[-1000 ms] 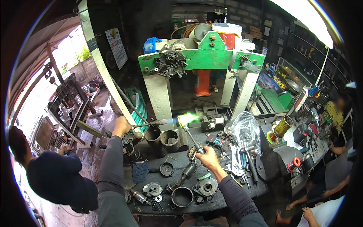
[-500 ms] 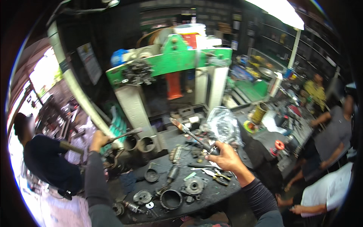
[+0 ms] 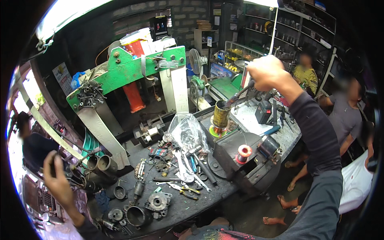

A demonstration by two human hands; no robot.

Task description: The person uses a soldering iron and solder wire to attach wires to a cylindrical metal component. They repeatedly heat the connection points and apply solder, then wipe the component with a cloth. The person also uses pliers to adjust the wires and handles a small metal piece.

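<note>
My right hand (image 3: 269, 73), raised at the right, is wrapped round the dark handle of a long tool (image 3: 240, 95) whose kind I cannot make out. Its far end reaches the mouth of a stained yellow-brown cylindrical can (image 3: 221, 114); the tip is hidden there. At the left, my left hand (image 3: 59, 182) has its fingers stretched apart and holds nothing. Just beyond it a hammer-like tool (image 3: 93, 152) rests by two open metal cylinders (image 3: 107, 163).
The dark workbench (image 3: 188, 208) carries pliers (image 3: 186, 191), wrenches, motor parts and a plastic bag (image 3: 188, 130). A green-and-white press frame (image 3: 132, 72) stands behind. A red-and-white spool (image 3: 243, 153) sits on a dark machine. Several people are at both sides.
My left hand has let go of the hammer-like tool. My right hand has risen and moved right, bringing its tool to the can. The view has swung to the right.
</note>
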